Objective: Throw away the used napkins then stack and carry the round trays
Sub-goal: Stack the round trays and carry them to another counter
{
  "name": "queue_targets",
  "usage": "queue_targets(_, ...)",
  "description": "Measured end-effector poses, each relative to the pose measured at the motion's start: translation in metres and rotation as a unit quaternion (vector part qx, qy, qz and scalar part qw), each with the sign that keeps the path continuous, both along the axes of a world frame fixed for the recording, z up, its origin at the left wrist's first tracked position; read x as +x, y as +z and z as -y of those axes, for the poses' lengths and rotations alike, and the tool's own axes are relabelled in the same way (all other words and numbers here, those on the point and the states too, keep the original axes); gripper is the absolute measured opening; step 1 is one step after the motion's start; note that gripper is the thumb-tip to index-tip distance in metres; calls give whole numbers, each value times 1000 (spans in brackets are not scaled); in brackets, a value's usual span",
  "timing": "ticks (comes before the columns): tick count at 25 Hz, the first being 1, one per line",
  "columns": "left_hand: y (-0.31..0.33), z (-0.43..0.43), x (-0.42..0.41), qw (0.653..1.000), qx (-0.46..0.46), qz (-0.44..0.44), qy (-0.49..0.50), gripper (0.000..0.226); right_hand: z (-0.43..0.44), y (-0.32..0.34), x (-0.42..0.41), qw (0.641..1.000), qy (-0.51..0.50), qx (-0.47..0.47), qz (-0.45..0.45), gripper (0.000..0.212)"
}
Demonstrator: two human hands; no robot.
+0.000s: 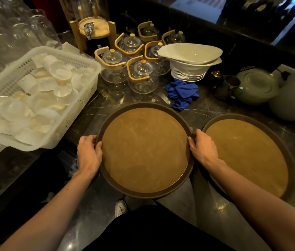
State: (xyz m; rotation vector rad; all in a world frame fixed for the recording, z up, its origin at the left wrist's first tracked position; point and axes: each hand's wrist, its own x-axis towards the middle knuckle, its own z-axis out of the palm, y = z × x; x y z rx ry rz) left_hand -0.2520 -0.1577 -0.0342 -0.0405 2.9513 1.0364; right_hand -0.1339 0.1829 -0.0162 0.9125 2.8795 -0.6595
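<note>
A round brown tray [144, 151] with a dark rim juts over the front edge of the dark marble counter. My left hand [89, 153] grips its left rim and my right hand [203, 148] grips its right rim, thumbs over the edge. Its cork-coloured surface is bare. A second round tray [250, 156] of the same kind lies on the counter just to the right, its rim close to the first tray's rim, partly behind my right forearm. No napkins show on either tray.
A white plastic basket [81, 113] of small white dishes stands at the left. Several glass teapots [141, 77] with wooden handles, stacked white bowls [190, 60] and a blue cloth [182, 93] sit behind the trays. A metal jug [226, 87] and grey-green plates [257, 86] stand at the right.
</note>
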Motion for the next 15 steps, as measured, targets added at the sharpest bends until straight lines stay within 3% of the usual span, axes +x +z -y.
queue_targets(15, -1, -3, 5, 1000, 12, 0, 5, 33, -7, 4, 0, 996, 72, 33, 38, 23)
